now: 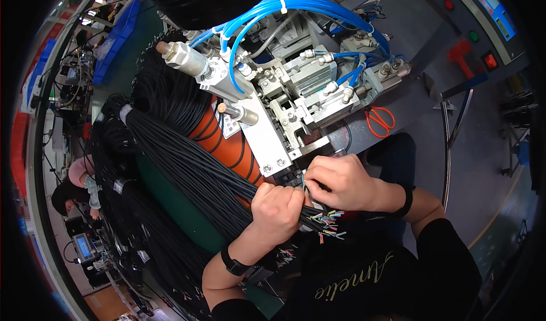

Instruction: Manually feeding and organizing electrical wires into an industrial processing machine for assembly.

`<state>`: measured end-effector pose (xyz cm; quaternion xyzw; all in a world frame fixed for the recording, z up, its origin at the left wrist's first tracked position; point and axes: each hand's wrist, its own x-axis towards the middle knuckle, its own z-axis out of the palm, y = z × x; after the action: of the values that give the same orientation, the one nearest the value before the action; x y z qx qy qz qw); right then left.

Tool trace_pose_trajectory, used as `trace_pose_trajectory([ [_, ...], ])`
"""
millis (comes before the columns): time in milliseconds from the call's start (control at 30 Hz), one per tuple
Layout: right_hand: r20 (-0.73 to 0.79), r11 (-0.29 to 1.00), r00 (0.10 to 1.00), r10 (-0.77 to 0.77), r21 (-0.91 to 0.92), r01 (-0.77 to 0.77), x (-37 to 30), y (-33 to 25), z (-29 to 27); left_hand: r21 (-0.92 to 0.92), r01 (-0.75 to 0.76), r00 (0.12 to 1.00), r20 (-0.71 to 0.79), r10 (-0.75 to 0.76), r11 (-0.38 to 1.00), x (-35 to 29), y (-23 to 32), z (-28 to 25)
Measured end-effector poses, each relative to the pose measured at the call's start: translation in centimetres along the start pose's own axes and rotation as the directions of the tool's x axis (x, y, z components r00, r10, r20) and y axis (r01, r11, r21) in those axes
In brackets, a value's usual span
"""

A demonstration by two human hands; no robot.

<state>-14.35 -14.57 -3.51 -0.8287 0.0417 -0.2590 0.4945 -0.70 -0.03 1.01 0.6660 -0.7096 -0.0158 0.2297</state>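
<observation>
My left hand (276,212), closed in a fist, is at the front of the pneumatic machine (259,130), over a thick bundle of black cables (187,156). It grips a cable whose length is mostly hidden by the fingers. Just right of it, my right hand (341,180) pinches the thin wires at that cable's end, close under the machine's front edge. Below the hands, the bundle's stripped ends fan out as coloured wires (327,221). Both thumbs nearly meet, so the exact grip is partly hidden.
Red-handled scissors (380,122) lie on the grey bench right of the machine. An orange surface (227,145) shows beneath the cables. More black cable bundles (142,224) lie to the left. Blue air hoses (296,2) arch over the machine. Another person (77,179) sits at far left.
</observation>
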Motion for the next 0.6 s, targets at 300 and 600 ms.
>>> trace_pose_trajectory([
  [300,0.468,0.460,0.788,0.399,0.642,-0.614,0.5,1.5,-1.5,-0.275,0.011,0.998,-0.059,-0.028,0.961,0.3,-1.3,0.3],
  [600,0.529,0.316,0.782,0.332,0.718,-0.620,0.7,1.7,-1.5,-0.435,0.016,0.997,-0.063,-0.048,0.900,0.7,-1.7,0.1],
])
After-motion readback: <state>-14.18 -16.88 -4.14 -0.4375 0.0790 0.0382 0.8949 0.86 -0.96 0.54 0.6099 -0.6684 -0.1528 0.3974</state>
